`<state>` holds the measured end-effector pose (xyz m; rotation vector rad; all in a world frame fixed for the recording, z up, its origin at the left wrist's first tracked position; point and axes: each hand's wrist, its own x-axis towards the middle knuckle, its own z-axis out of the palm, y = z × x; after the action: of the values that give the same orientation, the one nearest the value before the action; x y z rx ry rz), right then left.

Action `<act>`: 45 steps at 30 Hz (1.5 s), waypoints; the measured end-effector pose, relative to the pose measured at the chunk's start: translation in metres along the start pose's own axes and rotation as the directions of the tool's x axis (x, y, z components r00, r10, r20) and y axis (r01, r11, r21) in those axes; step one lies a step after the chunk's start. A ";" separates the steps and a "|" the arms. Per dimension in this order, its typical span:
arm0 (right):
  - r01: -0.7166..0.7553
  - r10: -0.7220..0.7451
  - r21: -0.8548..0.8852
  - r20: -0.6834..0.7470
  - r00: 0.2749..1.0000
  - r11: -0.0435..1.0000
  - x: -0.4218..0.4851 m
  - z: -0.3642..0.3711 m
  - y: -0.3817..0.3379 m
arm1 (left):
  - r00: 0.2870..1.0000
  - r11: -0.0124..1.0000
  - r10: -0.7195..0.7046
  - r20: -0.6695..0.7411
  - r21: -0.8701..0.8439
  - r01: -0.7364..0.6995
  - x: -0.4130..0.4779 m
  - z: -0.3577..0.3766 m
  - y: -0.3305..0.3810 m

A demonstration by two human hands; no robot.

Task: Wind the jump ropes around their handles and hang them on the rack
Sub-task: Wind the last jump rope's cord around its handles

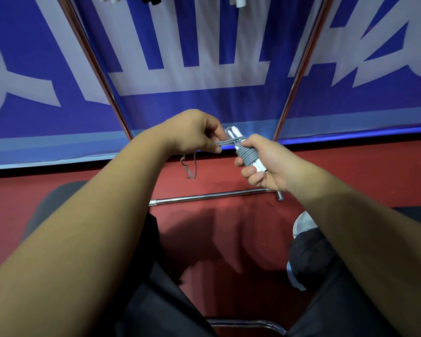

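Right hand (265, 164) fingers curled tight round the pair of white handles (236, 133), held together, tips pointing up and away from the person. Grey jump rope (247, 154) wound in several close coils round the handles, just above the right fingers. Left hand (192, 132) just beside, thumb and fingers pinching a doubled strand of the same rope, pulled taut across to the handles. Loose rope tail (192, 169) hangs in a thin loop below the left hand, above the floor. So the rope is in both hands, mid-air, in front of the rack, not on it. Both forearms bare, reaching forward. Below the hands, chrome base bar (204, 197) of the rack lies on the red floor (350, 171). Two chrome uprights, left pole (95, 69) and right pole (299, 69), rise either side of the hands. Behind them a blue banner (204, 45) with big white lettering. At the top edge, white and black handle ends (238, 1) hang between the poles, cut off by the frame. Black trousers (156, 300) in the foreground, white shoe (304, 223) at right, metal chair edge (241, 323) at bottom.
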<state>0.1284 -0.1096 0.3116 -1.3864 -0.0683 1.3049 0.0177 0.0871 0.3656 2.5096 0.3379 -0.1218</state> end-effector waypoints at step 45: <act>-0.091 0.263 -0.462 0.323 0.909 0.882 -0.034 0.008 0.009 | 0.992 0.933 0.034 0.119 -0.360 0.011 0.004 0.022 -0.006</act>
<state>0.1046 -0.1311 0.3289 -1.5188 -0.5385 1.7835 0.0199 0.0795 0.3438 2.1289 0.2666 -0.1919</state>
